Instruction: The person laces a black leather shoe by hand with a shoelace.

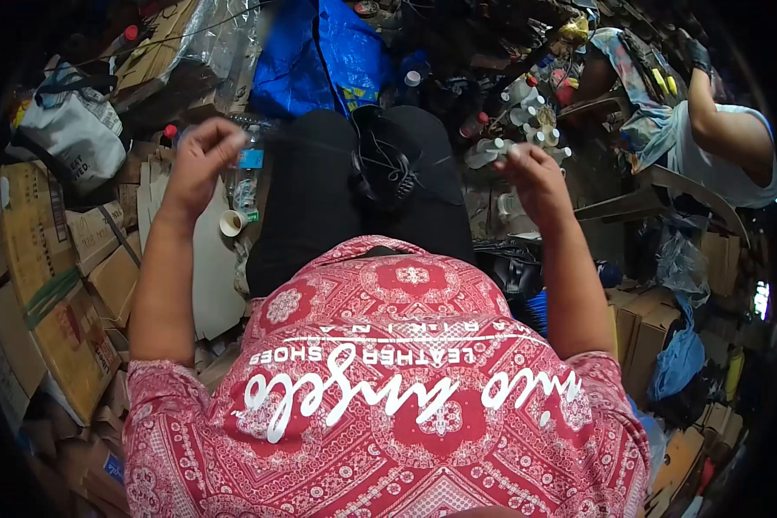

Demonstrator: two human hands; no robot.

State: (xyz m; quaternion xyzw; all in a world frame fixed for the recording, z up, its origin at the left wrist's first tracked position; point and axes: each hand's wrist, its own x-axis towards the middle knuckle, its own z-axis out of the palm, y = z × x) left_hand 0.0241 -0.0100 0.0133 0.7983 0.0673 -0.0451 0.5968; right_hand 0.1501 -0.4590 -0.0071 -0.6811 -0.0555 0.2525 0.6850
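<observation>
A black shoe (387, 173) rests between my knees, with thin pale strands lying loose across it. My left hand (209, 155) is raised on the left of it, thumb and fingers pinched together. Out to the right, my right hand (533, 168) is pinched in the same way. A fine thread (311, 141) stretches from the shoe toward both hands, very faint against my black trousers. Its ends at the fingertips are too thin to make out clearly. Both hands are apart from the shoe.
Flattened cardboard (56, 285) is piled on the left, near a white bag (69, 129). A blue sack (319, 60) lies ahead. Plastic bottles (527, 108) cluster ahead right, near another person (721, 142). A paper cup (231, 223) lies by my left leg.
</observation>
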